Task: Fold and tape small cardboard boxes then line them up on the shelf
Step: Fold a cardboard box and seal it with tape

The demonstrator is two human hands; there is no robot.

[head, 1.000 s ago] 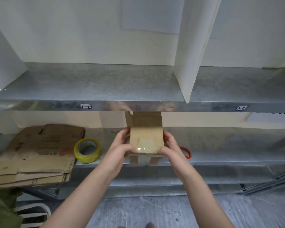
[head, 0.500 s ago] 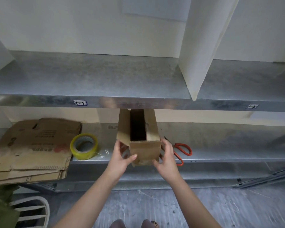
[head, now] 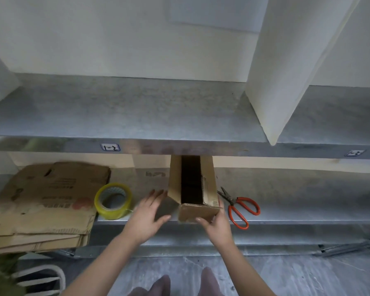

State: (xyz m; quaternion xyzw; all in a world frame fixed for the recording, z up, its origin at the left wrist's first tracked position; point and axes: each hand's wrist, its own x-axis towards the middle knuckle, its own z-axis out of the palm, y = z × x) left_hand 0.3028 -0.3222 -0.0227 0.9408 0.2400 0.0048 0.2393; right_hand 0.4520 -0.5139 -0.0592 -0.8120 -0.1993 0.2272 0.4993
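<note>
Small brown cardboard box (head: 198,212) stands upright at the front edge of the lower grey metal shelf (head: 297,189), its top open, the two long flaps raised and a dark interior showing between them. The right hand (head: 217,226) grips the box's near right corner, thumb across the front face and fingers along the right side. The left hand (head: 146,214) is spread flat and holds nothing, just left of the box; whether its fingertips touch the left flap cannot be told. On the same shelf a yellow roll of clear tape (head: 111,212) lies left of that hand, beside a stack of flattened brown cardboard sheets (head: 43,201). Red-handled scissors (head: 231,203) lie just right of the box. Above runs the upper grey metal shelf (head: 137,112), with a white upright divider panel (head: 286,71) standing on it.
</note>
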